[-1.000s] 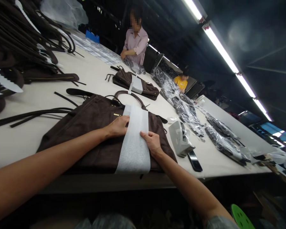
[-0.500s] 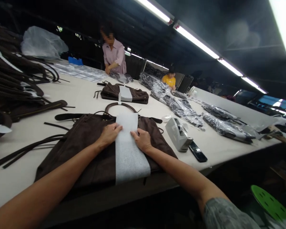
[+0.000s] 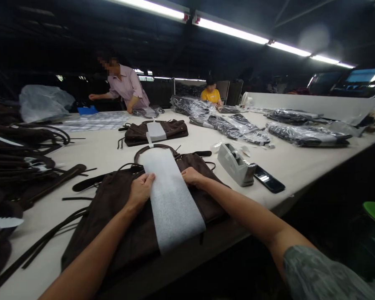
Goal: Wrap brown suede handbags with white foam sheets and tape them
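Note:
A dark brown bag [image 3: 118,216] lies flat on the pale table [image 3: 90,154] in front of me, its handle [image 3: 150,148] at the far end. A white foam strip [image 3: 170,196] runs lengthwise over the bag. My left hand [image 3: 140,191] presses on the strip's left edge with fingers curled onto it. On the strip's right edge rests my right hand [image 3: 192,176], fingers bent against the foam and the bag.
A grey tape dispenser [image 3: 236,164] and a black phone [image 3: 268,180] lie right of the bag. A second wrapped brown bag [image 3: 156,131] sits further back. Dark straps and bags [image 3: 21,158] pile at left. Plastic-wrapped items [image 3: 234,127] cover the right. Two people work at the far side.
The view has swung level and to the left. Both hands stay on the foam strip's edges, slightly nearer the bag's handle end.

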Demonstrator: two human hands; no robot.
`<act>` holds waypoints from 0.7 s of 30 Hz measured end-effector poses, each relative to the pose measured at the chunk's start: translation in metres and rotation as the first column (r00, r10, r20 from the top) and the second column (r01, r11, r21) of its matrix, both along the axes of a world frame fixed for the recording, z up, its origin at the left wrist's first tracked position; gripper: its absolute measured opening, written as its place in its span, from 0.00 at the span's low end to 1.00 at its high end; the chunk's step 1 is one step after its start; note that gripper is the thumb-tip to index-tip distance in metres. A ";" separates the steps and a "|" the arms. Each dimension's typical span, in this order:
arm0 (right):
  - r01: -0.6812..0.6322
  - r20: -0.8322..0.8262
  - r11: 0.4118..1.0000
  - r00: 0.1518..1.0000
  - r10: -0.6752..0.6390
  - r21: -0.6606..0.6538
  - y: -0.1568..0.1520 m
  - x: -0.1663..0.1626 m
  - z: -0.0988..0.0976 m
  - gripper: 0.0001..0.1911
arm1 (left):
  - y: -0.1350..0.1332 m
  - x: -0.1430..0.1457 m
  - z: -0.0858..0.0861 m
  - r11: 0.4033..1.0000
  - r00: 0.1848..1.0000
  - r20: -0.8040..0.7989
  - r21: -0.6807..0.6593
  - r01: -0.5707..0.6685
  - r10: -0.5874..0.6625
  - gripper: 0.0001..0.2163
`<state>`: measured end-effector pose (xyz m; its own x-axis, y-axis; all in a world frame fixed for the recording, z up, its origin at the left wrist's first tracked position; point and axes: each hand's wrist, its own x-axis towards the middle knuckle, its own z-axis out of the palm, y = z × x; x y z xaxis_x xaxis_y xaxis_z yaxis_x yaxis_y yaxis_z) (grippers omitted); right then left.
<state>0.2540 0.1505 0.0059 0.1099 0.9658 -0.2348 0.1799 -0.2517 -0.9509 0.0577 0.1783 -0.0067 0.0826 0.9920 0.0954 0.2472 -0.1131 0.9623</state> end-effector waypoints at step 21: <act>0.178 -0.864 0.980 0.503 -0.009 0.093 0.057 0.011 0.062 0.09 | 0.005 -0.003 0.024 0.860 0.891 -0.116 -0.344 0.378 -0.438 0.25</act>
<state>0.2649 0.2076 0.0677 0.0284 0.9922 -0.1214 -0.7585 -0.0577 -0.6491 0.0549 0.1838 0.0174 0.4720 0.8417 -0.2621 0.4189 0.0475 0.9068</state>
